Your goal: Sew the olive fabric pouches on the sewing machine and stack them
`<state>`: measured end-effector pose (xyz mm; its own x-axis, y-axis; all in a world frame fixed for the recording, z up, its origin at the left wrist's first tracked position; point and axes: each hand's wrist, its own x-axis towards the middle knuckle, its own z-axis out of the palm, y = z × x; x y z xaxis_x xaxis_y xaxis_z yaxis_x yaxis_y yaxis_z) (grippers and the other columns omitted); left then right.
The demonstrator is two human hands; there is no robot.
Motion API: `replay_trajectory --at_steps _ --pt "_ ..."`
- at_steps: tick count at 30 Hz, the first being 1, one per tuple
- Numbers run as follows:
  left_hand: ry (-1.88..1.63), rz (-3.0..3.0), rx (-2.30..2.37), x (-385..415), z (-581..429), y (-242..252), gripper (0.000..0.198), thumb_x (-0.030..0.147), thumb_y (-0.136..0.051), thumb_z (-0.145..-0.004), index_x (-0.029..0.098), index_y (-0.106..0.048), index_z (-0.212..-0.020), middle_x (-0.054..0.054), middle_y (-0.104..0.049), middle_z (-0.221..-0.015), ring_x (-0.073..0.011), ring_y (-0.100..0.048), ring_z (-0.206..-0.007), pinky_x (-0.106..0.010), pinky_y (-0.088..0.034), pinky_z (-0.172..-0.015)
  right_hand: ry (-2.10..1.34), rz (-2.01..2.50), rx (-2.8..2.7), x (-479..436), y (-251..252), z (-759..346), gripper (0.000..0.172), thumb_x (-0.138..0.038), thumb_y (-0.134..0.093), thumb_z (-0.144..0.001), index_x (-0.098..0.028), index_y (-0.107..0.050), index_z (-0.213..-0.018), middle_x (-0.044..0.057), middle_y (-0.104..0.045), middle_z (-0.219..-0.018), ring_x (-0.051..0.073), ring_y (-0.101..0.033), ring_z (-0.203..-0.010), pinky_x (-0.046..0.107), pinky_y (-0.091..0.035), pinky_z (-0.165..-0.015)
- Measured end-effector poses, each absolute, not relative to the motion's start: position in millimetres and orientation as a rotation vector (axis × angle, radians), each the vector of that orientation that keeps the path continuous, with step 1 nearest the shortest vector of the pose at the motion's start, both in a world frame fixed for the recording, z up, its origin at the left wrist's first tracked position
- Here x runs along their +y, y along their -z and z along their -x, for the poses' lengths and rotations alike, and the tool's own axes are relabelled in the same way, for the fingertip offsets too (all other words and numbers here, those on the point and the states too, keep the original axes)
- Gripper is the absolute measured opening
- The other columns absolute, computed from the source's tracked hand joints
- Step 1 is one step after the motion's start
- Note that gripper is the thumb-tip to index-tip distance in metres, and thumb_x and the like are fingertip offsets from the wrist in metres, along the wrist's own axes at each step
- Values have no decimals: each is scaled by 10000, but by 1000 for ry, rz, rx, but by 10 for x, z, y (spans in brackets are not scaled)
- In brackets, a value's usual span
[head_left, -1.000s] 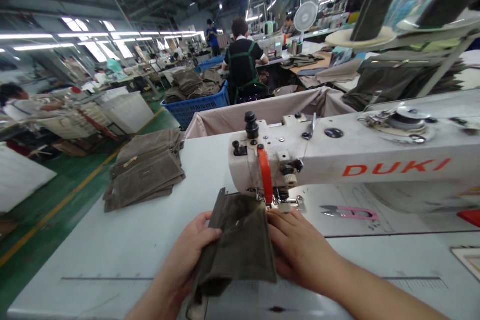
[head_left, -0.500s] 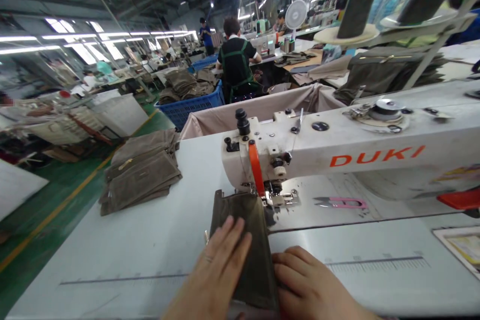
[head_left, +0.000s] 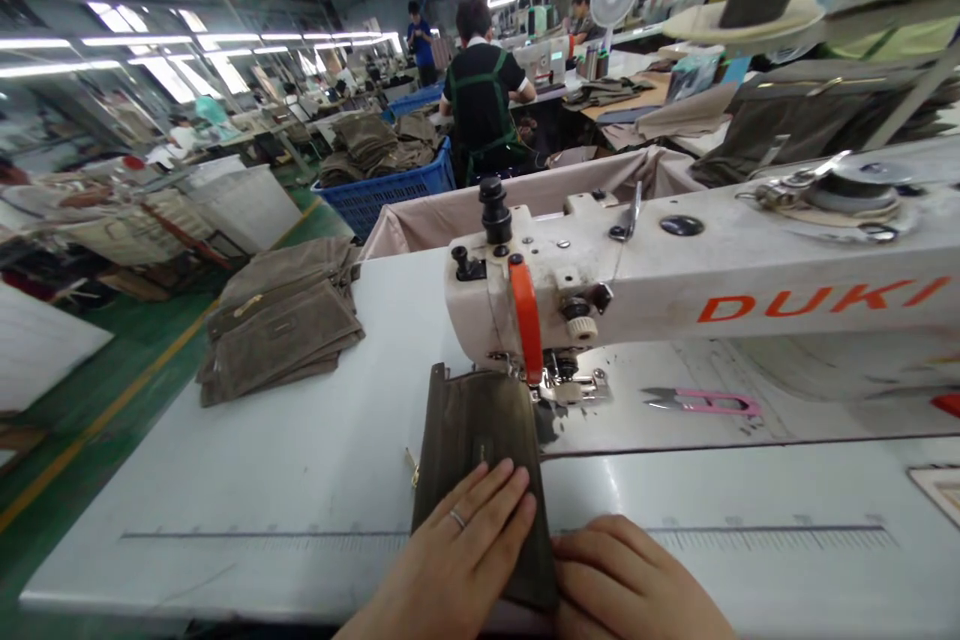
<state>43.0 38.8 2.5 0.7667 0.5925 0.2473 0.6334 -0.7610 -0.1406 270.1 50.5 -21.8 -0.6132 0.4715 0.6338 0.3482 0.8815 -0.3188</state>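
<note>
A dark brown fabric bag piece [head_left: 472, 420] lies lengthwise on the sewing table, its far right corner at the presser foot [head_left: 566, 390] of the white sewing machine [head_left: 600, 260]. My left hand [head_left: 480, 540], with a ring on one finger, rests flat on the piece, fingers stretched out. Beside its near right edge, my right hand [head_left: 630, 580] has curled fingers closed at that edge; the fingertips are partly hidden. A small metal zipper pull [head_left: 412, 465] sticks out at the left side of the piece.
Pink-handled thread snips [head_left: 705, 403] lie on the machine bed. Similar brown pieces [head_left: 281, 325] are stacked at the table's left. Behind the machine is a cloth-lined bin [head_left: 420, 225]; a blue crate [head_left: 390, 195] of brown pieces stands near a seated person [head_left: 484, 90].
My left hand has slid back toward me along the bag piece, uncovering a small mark on it. My right hand stays at the edge. The camera view has shifted slightly.
</note>
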Motion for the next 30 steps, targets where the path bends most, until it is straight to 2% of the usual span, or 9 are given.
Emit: replay_trajectory --at_steps 4,6,9,12,16,20,26,30 --pt "187 2839 -1035 478 -422 -100 549 83 -375 -844 32 -412 -1389 -154 -342 -1479 -306 -261 -1394 -476 -415 -1072 -180 603 -2299 549 158 -2680 311 -142 -364 -997 -171 -633 -842 16 -641 -821 157 -592 -847 285 -464 -744" --pt "203 2869 -1084 490 -436 -179 499 104 -378 -885 72 -438 -1379 -129 -389 -1454 -295 -314 -1361 -475 -408 -1078 -153 586 -2304 554 125 -2677 288 -116 -379 -984 -163 -642 -875 18 -643 -811 165 -589 -848 297 -462 -740" --pt "399 2926 -1082 433 -489 -273 360 159 -380 -955 116 -555 -1266 -99 -569 -1254 -254 -497 -1140 -404 -493 -966 -162 570 -2307 536 93 -2695 199 -143 -453 -962 -148 -650 -935 29 -650 -844 174 -585 -861 315 -463 -770" --pt "557 3014 -1120 337 -527 -260 290 174 -420 -965 102 -591 -1189 -91 -613 -1096 -212 -520 -969 -345 -510 -866 -218 597 -2296 500 60 -2735 155 -173 -499 -946 -139 -648 -975 41 -652 -899 186 -571 -902 328 -461 -786" --pt "763 3080 -1288 264 -512 -122 283 133 -469 -947 115 -570 -1210 -86 -579 -1118 -200 -479 -989 -347 -468 -900 -367 669 -2280 454 -15 -2799 221 -139 -429 -962 -133 -648 -994 63 -634 -908 183 -543 -898 332 -449 -788" --pt "858 3080 -1371 289 -536 -84 269 71 -486 -929 150 -588 -1165 -61 -585 -1073 -175 -476 -960 -317 -448 -892 -485 707 -2277 415 -53 -2841 206 -108 -448 -938 -130 -639 -1013 64 -618 -921 185 -522 -902 341 -425 -802" --pt "1084 3023 -1484 340 -606 -175 197 47 -538 -903 154 -607 -1053 -39 -592 -965 -137 -505 -887 -259 -444 -814 -461 728 -2302 424 -34 -2812 170 -116 -472 -918 -135 -626 -987 58 -597 -855 186 -506 -839 339 -400 -750" --pt "1081 3011 -1400 288 -542 -138 248 41 -500 -917 147 -599 -1117 -55 -590 -1005 -151 -491 -921 -276 -434 -846 -448 730 -2325 445 -13 -2798 161 -135 -468 -917 -143 -621 -967 56 -589 -842 191 -497 -828 347 -394 -744"
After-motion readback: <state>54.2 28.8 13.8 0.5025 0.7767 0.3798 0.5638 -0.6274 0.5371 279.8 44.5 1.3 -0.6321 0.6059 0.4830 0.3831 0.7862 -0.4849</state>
